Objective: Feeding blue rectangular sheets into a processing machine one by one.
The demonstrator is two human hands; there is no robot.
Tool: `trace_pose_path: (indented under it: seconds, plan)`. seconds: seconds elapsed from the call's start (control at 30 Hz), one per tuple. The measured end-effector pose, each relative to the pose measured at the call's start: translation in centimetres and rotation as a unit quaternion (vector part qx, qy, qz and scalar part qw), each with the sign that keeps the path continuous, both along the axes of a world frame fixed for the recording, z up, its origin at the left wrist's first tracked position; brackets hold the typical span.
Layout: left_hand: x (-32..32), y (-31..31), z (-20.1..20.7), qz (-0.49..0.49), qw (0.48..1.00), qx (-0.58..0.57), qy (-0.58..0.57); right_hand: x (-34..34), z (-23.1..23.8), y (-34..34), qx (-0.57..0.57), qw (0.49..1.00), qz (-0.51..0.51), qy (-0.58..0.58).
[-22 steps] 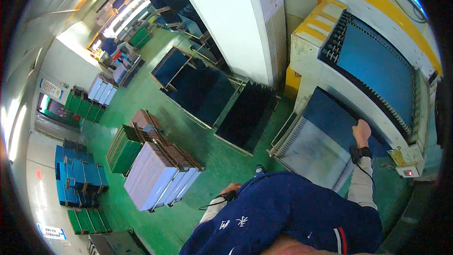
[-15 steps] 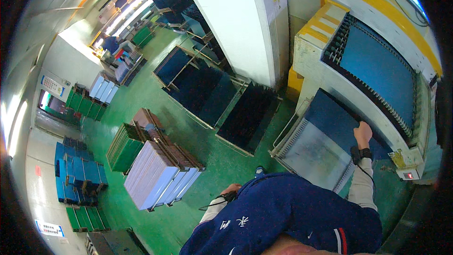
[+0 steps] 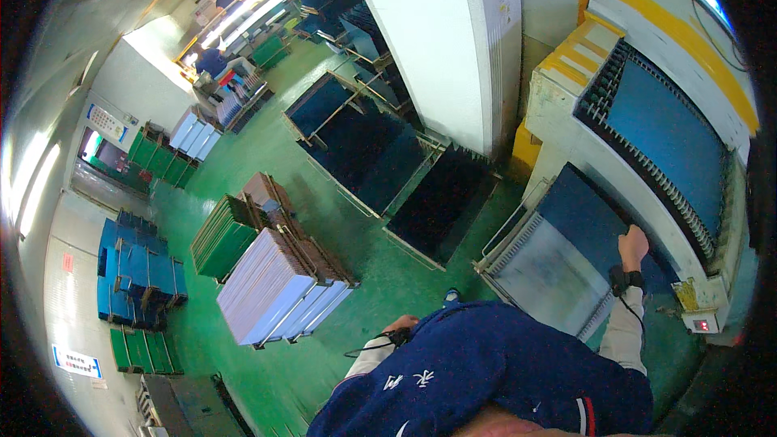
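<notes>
My right hand (image 3: 634, 247) is closed at the upper edge of a dark blue panel (image 3: 579, 204), its fingertips partly hidden. That panel stands in a wire rack (image 3: 500, 241) with toothed sides, beside a pale, cloudy sheet (image 3: 549, 267). Low at my left side hangs my left hand (image 3: 401, 324), its fingers mostly hidden by my jacket. Just beyond my right hand is a machine (image 3: 558, 113) with a roller conveyor (image 3: 647, 174), on which a flat blue panel (image 3: 668, 142) lies. Each wrist wears a black band with a cable.
Racks of dark panels (image 3: 356, 146) stand ahead beside a white pillar (image 3: 445, 40). To the left are racks of pale lilac panels (image 3: 275, 287), green panels (image 3: 222, 235) and blue panels (image 3: 142, 275). A small control box (image 3: 702, 324) sits at the machine's near end. Two people work far back.
The view has shifted, so most of the surroundings sit farther right in it. My right hand stays closed at the dark blue panel's edge, and my left hand remains low at my side.
</notes>
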State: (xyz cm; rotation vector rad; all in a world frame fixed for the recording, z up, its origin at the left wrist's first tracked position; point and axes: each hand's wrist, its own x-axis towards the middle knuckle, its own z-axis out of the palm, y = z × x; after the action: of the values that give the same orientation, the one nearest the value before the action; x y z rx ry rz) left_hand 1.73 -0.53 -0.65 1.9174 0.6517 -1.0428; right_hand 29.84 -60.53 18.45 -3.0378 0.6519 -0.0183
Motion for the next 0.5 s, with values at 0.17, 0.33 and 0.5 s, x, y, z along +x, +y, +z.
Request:
trace_pose_path:
  seconds: [0.17,0.33,0.5]
  plan:
    - [-1.2,0.7,-3.4,0.021,1.0,0.017,-0.004,0.5,-1.1,-0.5,-0.002,1.0,0.011,-0.011]
    - [-1.3,0.6,-3.5,0.022,1.0,-0.004,-0.01,0.5,-1.0,-0.3,-0.012,1.0,0.008,0.0]
    - [-2.0,0.7,-3.7,0.018,0.999,-0.019,-0.032,0.5,-0.6,0.3,-0.024,0.999,0.025,-0.019]
